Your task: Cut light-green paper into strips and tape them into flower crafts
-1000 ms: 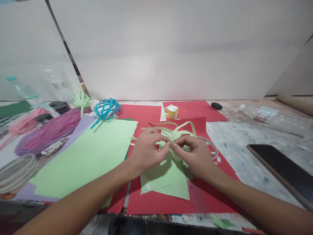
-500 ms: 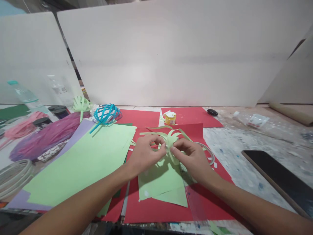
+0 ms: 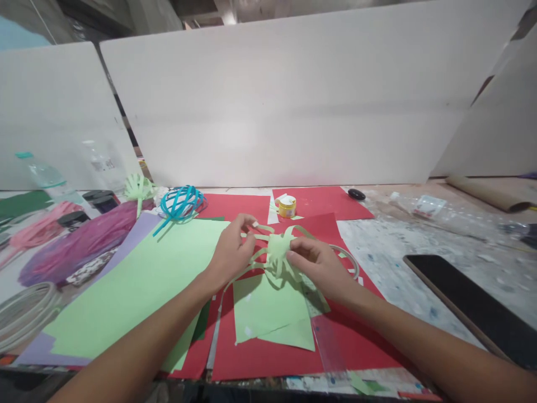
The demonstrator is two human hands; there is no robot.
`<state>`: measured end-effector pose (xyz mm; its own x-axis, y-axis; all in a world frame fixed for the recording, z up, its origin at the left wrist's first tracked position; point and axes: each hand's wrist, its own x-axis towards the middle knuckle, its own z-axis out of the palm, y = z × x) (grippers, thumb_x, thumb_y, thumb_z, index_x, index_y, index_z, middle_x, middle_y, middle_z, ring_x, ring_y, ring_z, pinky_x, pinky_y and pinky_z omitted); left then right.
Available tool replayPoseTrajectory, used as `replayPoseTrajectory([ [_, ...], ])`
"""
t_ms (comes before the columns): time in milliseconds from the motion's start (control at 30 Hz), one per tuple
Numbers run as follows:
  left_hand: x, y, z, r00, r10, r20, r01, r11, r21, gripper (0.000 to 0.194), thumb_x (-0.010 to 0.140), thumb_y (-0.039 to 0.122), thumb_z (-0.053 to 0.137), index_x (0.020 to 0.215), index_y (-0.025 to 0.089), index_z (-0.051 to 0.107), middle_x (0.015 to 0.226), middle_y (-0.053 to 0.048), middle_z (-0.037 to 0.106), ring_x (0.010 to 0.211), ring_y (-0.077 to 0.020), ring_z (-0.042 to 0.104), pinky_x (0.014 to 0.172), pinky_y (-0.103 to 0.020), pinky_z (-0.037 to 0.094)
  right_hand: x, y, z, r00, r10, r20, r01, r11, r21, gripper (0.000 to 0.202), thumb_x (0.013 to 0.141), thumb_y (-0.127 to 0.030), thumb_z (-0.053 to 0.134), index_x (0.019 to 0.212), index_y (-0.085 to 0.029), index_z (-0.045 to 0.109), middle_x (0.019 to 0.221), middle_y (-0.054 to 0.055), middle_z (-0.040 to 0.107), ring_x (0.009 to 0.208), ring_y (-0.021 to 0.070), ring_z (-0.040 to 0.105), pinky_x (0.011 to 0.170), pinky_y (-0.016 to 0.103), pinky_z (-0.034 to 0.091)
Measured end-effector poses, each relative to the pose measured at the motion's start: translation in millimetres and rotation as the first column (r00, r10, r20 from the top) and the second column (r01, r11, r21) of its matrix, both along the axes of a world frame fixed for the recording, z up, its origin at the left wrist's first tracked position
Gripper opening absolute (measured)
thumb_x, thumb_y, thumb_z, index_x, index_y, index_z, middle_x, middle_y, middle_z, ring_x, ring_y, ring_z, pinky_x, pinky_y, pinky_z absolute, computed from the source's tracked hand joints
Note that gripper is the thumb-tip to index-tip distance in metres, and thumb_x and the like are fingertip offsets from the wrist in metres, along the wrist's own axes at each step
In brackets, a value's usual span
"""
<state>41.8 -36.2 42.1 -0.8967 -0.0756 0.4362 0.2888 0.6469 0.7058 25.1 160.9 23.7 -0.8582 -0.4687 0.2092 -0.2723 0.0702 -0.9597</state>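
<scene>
A white tabletop streaked with grey-blue paint [image 3: 373, 252] lies under layers of coloured paper. Nearest, a large red paper sheet [image 3: 260, 361] carries a light-green paper rectangle [image 3: 271, 308]. Just beyond, between the hands, is a pale green paper piece with long curling strips [image 3: 277, 246]; its flattish middle now shows broadly, where half a second ago it was bunched at the fingertips. The right hand [image 3: 323, 266] pinches its right side between thumb and forefinger. The left hand [image 3: 229, 252] has drawn away leftward from the middle, and its fingers curl beside the strips; whether they grip one, I cannot tell. Farther off stand a round yellow tub [image 3: 287, 209] and, leftward, a bright blue cage of paper strips [image 3: 183, 202], before a tall white panel [image 3: 268, 112].
</scene>
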Motion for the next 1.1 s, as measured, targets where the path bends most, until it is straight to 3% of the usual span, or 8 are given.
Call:
replayPoseTrajectory([
  [167, 3.1, 10.5, -5.7, 0.971, -0.225, -0.084, 0.215, 0.971, -0.108, 0.024, 0.074, 0.007, 0.038, 0.072, 0.019, 0.058, 0.088, -0.004, 0.065, 0.088, -0.0184, 0.059, 0.082, -0.034, 0.047, 1.5, -0.7, 1.0, 0.996, 0.061, -0.063, -0.052, 0.991, 0.126, 0.013, 0.084, -0.021, 0.052, 0.076, -0.019, 0.062, 0.073, 0.001, 0.06, 0.068, 0.0149, 0.055, 0.062, 0.027, 0.042],
  [267, 1.2, 8.0, -4.5, 0.981, -0.181, -0.069, 0.181, 0.983, -0.015, 0.025, 0.074, 0.007, 0.036, 0.068, 0.018, 0.058, 0.085, -0.004, 0.066, 0.084, -0.0181, 0.061, 0.079, -0.034, 0.049, 0.6, -0.2, 1.5, 0.993, 0.04, -0.111, -0.022, 0.987, 0.159, 0.012, 0.082, -0.02, 0.051, 0.075, -0.019, 0.062, 0.07, 0.0, 0.06, 0.065, 0.0146, 0.054, 0.06, 0.027, 0.041],
  [400, 4.2, 1.3, 4.2, 0.987, -0.162, 0.008, 0.162, 0.986, 0.027, 0.022, 0.085, 0.023, 0.044, 0.095, 0.018, 0.064, 0.102, -0.007, 0.067, 0.096, -0.0213, 0.061, 0.077, -0.033, 0.052, -3.4, 3.4, 2.3, 0.982, 0.032, -0.187, 0.005, 0.981, 0.196, 0.013, 0.083, -0.02, 0.052, 0.076, -0.021, 0.062, 0.071, 0.001, 0.061, 0.066, 0.0153, 0.053, 0.06, 0.028, 0.042],
  [533, 10.8, 4.4, 8.3, 0.93, -0.351, 0.107, 0.359, 0.931, -0.071, 0.026, 0.082, 0.034, 0.059, 0.104, 0.021, 0.064, 0.117, -0.009, 0.062, 0.113, -0.0243, 0.055, 0.081, -0.035, 0.053, -5.3, 8.0, 7.3, 0.973, 0.076, -0.217, -0.02, 0.968, 0.248, 0.017, 0.085, -0.023, 0.052, 0.082, -0.024, 0.069, 0.08, 0.003, 0.067, 0.071, 0.0179, 0.058, 0.061, 0.03, 0.043],
  [767, 11.8, 10.2, 10.6, 0.869, -0.423, 0.257, 0.366, 0.899, 0.242, 0.017, 0.081, 0.034, 0.062, 0.082, 0.017, 0.058, 0.077, -0.002, 0.063, 0.067, -0.0156, 0.062, 0.06, -0.027, 0.05, -1.4, 12.4, 25.0, 0.975, 0.042, -0.22, 0.017, 0.965, 0.263, 0.02, 0.084, -0.026, 0.058, 0.098, -0.026, 0.072, 0.091, 0.003, 0.073, 0.078, 0.0188, 0.064, 0.065, 0.03, 0.047],
  [867, 10.2, 9.1, 12.5, 0.811, -0.521, 0.266, 0.42, 0.835, 0.356, 0.017, 0.081, 0.032, 0.063, 0.084, 0.016, 0.06, 0.078, -0.002, 0.064, 0.069, -0.0153, 0.062, 0.06, -0.025, 0.048, -2.3, 14.7, 29.7, 0.97, 0.03, -0.241, 0.041, 0.957, 0.286, 0.02, 0.084, -0.029, 0.058, 0.097, -0.024, 0.073, 0.094, 0.003, 0.074, 0.084, 0.0202, 0.065, 0.07, 0.031, 0.048],
  [933, 9.2, 8.2, 12.6, 0.775, -0.562, 0.289, 0.446, 0.81, 0.38, 0.018, 0.082, 0.033, 0.061, 0.085, 0.015, 0.064, 0.081, -0.003, 0.065, 0.071, -0.0148, 0.061, 0.061, -0.024, 0.047, -2.8, 16.2, 31.6, 0.97, 0.042, -0.239, 0.03, 0.957, 0.288, 0.021, 0.084, -0.03, 0.058, 0.098, -0.023, 0.073, 0.096, 0.004, 0.074, 0.087, 0.0209, 0.066, 0.073, 0.032, 0.048],
  [1100, 6.7, 5.9, 10.0, 0.769, -0.538, 0.345, 0.42, 0.832, 0.363, 0.023, 0.082, 0.036, 0.062, 0.076, 0.014, 0.064, 0.069, -0.001, 0.06, 0.061, -0.0112, 0.053, 0.057, -0.022, 0.041, -3.3, 18.8, 33.7, 0.975, 0.057, -0.214, 0.012, 0.951, 0.308, 0.023, 0.085, -0.029, 0.057, 0.1, -0.022, 0.072, 0.095, 0.005, 0.074, 0.084, 0.0208, 0.065, 0.069, 0.031, 0.048],
])
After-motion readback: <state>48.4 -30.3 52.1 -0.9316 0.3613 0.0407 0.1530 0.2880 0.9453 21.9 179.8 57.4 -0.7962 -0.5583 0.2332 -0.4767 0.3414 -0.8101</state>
